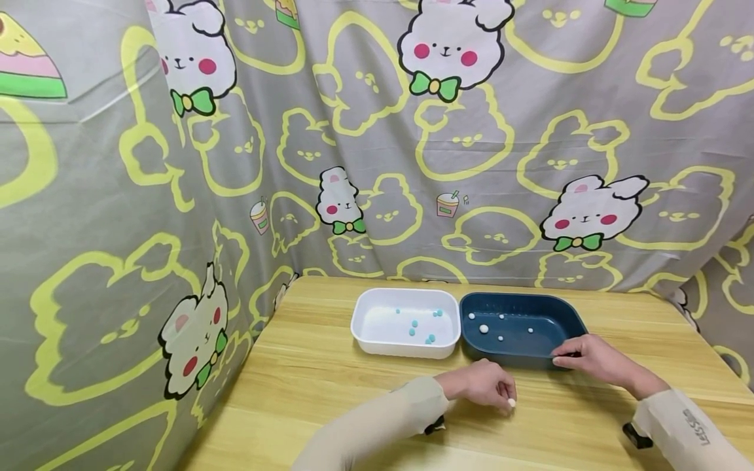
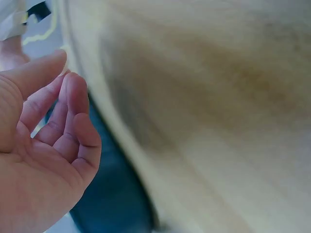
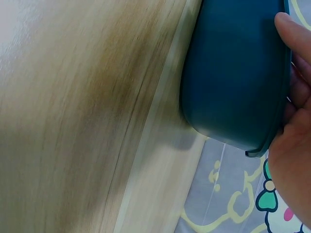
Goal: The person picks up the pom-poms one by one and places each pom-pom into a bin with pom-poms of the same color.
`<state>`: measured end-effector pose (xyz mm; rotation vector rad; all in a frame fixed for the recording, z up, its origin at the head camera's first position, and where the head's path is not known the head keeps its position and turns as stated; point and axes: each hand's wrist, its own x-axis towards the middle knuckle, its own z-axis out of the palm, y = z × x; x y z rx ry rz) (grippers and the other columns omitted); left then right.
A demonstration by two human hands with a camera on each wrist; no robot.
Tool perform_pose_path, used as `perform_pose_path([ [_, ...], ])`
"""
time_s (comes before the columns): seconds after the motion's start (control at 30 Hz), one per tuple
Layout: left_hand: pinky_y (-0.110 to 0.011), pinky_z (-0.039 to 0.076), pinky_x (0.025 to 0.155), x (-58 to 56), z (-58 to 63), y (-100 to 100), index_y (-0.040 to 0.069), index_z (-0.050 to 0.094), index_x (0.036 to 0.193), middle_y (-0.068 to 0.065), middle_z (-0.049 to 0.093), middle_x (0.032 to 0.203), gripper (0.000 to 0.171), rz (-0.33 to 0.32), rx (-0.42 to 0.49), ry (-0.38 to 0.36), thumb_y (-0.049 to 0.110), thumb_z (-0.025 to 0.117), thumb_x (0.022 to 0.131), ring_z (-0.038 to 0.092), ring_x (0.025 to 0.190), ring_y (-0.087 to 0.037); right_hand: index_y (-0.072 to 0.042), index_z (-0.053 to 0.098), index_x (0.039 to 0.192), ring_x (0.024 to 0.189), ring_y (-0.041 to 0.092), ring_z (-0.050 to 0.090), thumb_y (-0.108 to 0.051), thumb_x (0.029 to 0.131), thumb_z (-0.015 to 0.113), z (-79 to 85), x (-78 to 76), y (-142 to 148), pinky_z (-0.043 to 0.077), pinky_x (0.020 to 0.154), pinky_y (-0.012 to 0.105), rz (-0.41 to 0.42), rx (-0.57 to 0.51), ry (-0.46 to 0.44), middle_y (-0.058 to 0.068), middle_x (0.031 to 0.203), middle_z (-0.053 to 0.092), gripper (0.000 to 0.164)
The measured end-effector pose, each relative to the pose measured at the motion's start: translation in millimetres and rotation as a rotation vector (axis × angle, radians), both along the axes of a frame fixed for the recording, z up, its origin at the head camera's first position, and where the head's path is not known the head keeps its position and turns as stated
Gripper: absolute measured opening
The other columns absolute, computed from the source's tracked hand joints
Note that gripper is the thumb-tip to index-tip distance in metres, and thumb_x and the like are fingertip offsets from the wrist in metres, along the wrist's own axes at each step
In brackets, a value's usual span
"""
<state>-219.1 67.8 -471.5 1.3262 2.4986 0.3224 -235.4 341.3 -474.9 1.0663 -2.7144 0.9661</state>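
In the head view my left hand (image 1: 482, 384) is in front of the dark blue tray (image 1: 512, 358), low over the table. It pinches a small white ball (image 1: 511, 403) between thumb and fingertips. The left wrist view shows the thumb and index finger meeting, the ball mostly hidden there. My right hand (image 1: 597, 360) holds the dark blue tray's front right corner, its thumb over the rim, as the right wrist view (image 3: 296, 97) also shows. Several white balls (image 1: 484, 329) of differing sizes lie inside that tray.
Left of the dark tray, almost touching it, stands a white tray (image 1: 377, 347) with several small light-blue balls (image 1: 415, 324) in it. Both are on a wood-grain table (image 1: 294, 366). A grey curtain (image 1: 377, 157) with cartoon prints hangs behind and along the left.
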Motion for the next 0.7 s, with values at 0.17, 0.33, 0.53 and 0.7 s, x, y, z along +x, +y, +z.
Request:
perform_pose_path([
  [0.17, -0.003, 0.036, 0.065, -4.5, 13.3, -9.8, 0.02, 0.07, 0.091, 0.021, 0.059, 0.074, 0.006, 0.016, 0.062, -0.031, 0.024, 0.07, 0.086, 0.049, 0.067, 0.014, -0.008, 0.074, 0.089, 0.077, 0.0, 0.059, -0.009, 0.086, 0.068, 0.9, -0.7, 0.3, 0.049, 0.061, 0.021, 0.007, 0.001, -0.011, -0.004, 0.085, 0.069, 0.007],
  [0.33, -0.005, 0.039, 0.066, -10.9, 23.8, -21.2, 0.021, 0.07, 0.091, 0.02, 0.059, 0.077, 0.004, 0.077, 0.127, -0.086, 0.024, 0.068, 0.089, 0.051, 0.071, 0.012, -0.007, 0.074, 0.09, 0.078, -0.001, 0.059, -0.012, 0.086, 0.069, 0.8, 0.4, 1.2, 0.049, 0.061, 0.021, -0.01, 0.008, -0.016, -0.001, 0.085, 0.07, 0.009],
  [0.53, -0.006, 0.04, 0.069, -17.1, 32.2, -32.8, 0.019, 0.07, 0.09, 0.018, 0.061, 0.078, 0.004, 0.111, 0.206, -0.115, 0.022, 0.068, 0.088, 0.053, 0.072, 0.01, -0.006, 0.074, 0.091, 0.079, 0.0, 0.059, -0.013, 0.087, 0.068, 1.5, 1.4, 1.7, 0.049, 0.061, 0.021, 0.005, -0.006, -0.011, 0.003, 0.086, 0.07, 0.01],
  [0.7, -0.008, 0.042, 0.069, -21.0, 38.0, -40.2, 0.019, 0.07, 0.091, 0.018, 0.061, 0.079, 0.004, 0.144, 0.238, -0.145, 0.022, 0.067, 0.089, 0.054, 0.074, 0.009, -0.006, 0.074, 0.091, 0.079, 0.0, 0.06, -0.011, 0.087, 0.068, 1.3, 1.2, 2.4, 0.049, 0.061, 0.02, 0.018, -0.01, -0.008, 0.003, 0.086, 0.07, 0.009],
])
